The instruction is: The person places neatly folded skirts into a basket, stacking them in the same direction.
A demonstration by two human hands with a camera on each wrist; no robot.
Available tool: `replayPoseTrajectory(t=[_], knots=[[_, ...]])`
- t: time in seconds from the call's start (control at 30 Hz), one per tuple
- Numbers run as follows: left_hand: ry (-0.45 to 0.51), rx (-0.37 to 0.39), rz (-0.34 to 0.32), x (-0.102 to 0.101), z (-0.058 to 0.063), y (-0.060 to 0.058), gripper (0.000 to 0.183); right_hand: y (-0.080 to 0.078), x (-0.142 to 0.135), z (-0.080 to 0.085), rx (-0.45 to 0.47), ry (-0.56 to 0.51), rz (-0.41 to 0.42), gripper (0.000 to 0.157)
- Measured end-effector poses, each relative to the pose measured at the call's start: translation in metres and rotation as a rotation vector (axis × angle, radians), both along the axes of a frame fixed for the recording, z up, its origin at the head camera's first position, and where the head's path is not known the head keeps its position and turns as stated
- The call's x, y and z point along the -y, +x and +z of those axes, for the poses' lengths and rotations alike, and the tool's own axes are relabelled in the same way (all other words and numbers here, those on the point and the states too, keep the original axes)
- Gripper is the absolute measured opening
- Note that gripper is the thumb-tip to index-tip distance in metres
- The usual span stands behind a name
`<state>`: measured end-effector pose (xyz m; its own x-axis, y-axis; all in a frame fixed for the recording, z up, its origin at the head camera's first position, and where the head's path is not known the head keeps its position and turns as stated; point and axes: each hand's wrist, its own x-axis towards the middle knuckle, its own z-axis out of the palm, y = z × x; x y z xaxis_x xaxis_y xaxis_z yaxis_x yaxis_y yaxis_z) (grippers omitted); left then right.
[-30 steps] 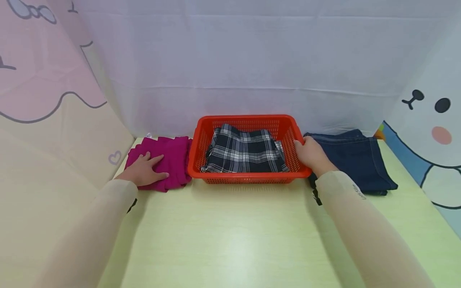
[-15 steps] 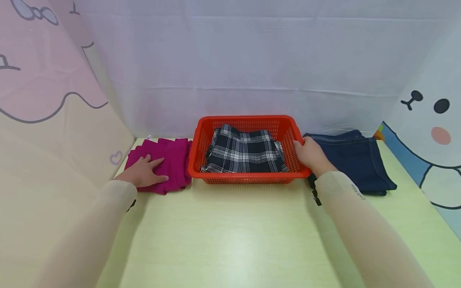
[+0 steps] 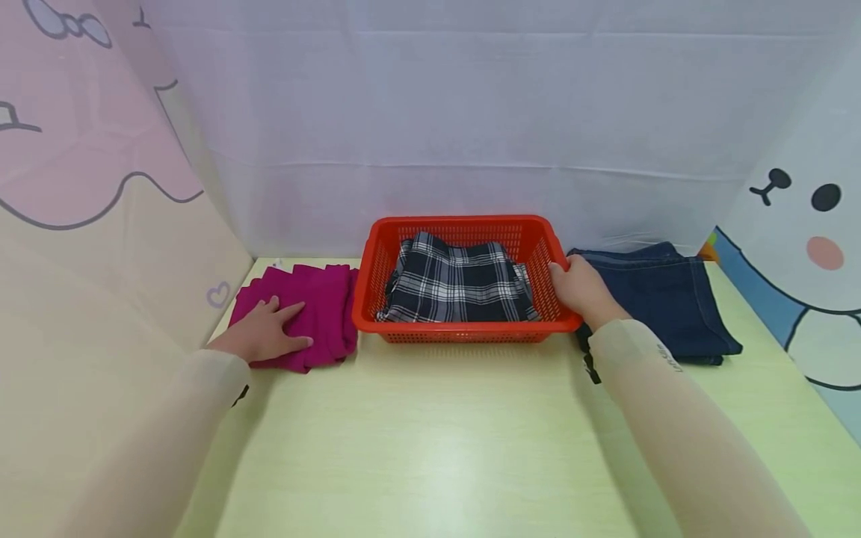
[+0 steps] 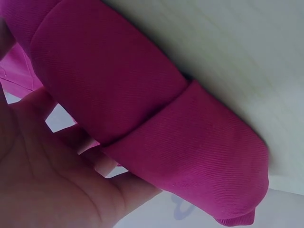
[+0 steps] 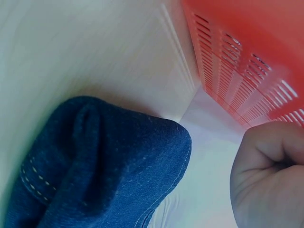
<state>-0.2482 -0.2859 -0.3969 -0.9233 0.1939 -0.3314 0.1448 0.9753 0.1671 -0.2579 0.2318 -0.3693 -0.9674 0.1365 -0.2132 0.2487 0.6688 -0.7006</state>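
Observation:
A red plastic basket [image 3: 464, 327] stands at the back of the table, holding a folded black-and-white plaid cloth [image 3: 457, 280]. My right hand [image 3: 581, 288] grips the basket's right rim; in the right wrist view its fingers [image 5: 275, 147] are curled at the slotted red wall. To the left of the basket lies a folded magenta garment [image 3: 329, 306] with pleated edges. My left hand [image 3: 265, 332] rests on top of it with fingers spread. In the left wrist view the palm [image 4: 52, 171] faces the magenta folds, and the fingertips are partly hidden behind the cloth.
Folded dark blue jeans [image 3: 659, 302] lie right of the basket, close to my right forearm. A white cloth wall [image 3: 430, 112] stands directly behind the basket. Printed cloth walls [image 3: 101, 261] rise on the left and right. The pale wooden table [image 3: 417, 441] extends toward me.
My left hand and the magenta garment under it have slid slightly toward me. The right hand, the basket and the jeans stay where they were.

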Motion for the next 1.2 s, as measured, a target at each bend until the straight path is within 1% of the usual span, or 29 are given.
replayPoseTrajectory(t=[0.43, 0.6, 0.83, 1.2], knots=[[0.006, -0.028, -0.002, 0.005, -0.005, 0.006, 0.094, -0.002, -0.001, -0.005, -0.008, -0.005, -0.010, 0.049], [-0.005, -0.040, -0.012, 0.004, -0.006, 0.013, 0.094, -0.002, -0.003, -0.006, -0.017, 0.000, -0.007, 0.049], [0.006, -0.060, -0.011, 0.005, -0.008, 0.029, 0.094, -0.002, -0.004, -0.007, -0.019, -0.002, -0.004, 0.050], [0.041, -0.095, -0.015, 0.005, -0.008, 0.060, 0.089, -0.004, -0.003, -0.006, -0.014, -0.013, -0.004, 0.050]])
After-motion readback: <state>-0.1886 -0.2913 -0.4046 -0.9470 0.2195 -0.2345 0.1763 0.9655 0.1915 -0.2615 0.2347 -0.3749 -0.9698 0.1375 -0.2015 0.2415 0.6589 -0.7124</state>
